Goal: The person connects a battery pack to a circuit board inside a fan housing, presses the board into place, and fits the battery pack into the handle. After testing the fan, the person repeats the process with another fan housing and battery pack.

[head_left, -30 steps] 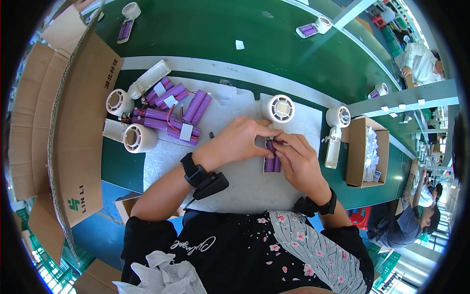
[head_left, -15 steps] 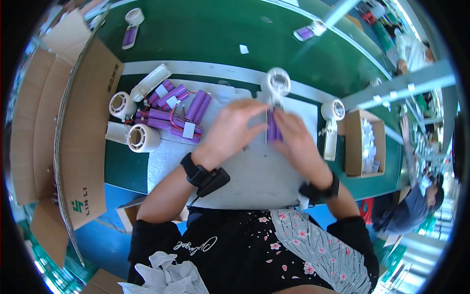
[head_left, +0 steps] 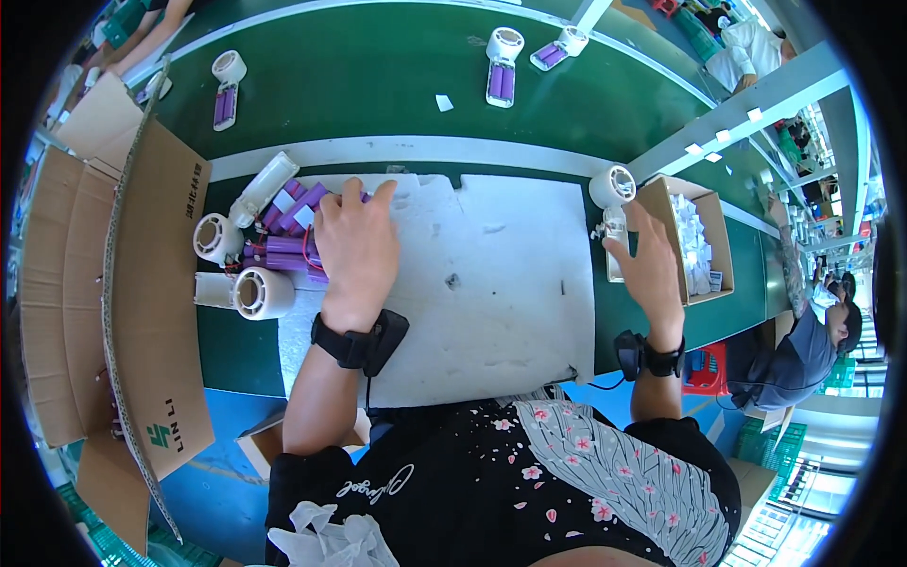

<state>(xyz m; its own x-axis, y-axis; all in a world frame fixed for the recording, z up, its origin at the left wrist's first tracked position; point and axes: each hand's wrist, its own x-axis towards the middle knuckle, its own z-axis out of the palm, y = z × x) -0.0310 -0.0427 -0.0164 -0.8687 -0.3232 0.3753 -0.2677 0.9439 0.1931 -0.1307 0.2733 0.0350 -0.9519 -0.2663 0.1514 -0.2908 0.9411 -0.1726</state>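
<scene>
Left hand (head_left: 351, 248) lies palm-down, fingers spread, on the purple battery cells (head_left: 288, 248) (grip hidden underneath, cannot tell); white fan units (head_left: 241, 274) just left of it. Right hand (head_left: 650, 269) open, fingertips touching a white fan unit (head_left: 612, 194); cardboard box (head_left: 694, 241) just right.

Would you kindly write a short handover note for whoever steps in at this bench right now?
Left hand: lying flat on the pile of purple cells at the left edge of the white mat; whether it grips one cannot be seen.
Right hand: open, at the white fan unit by the small carton.
Done: finished units lie on the green belt.
Left: loose cells and three fan housings remain by the pile.
</scene>
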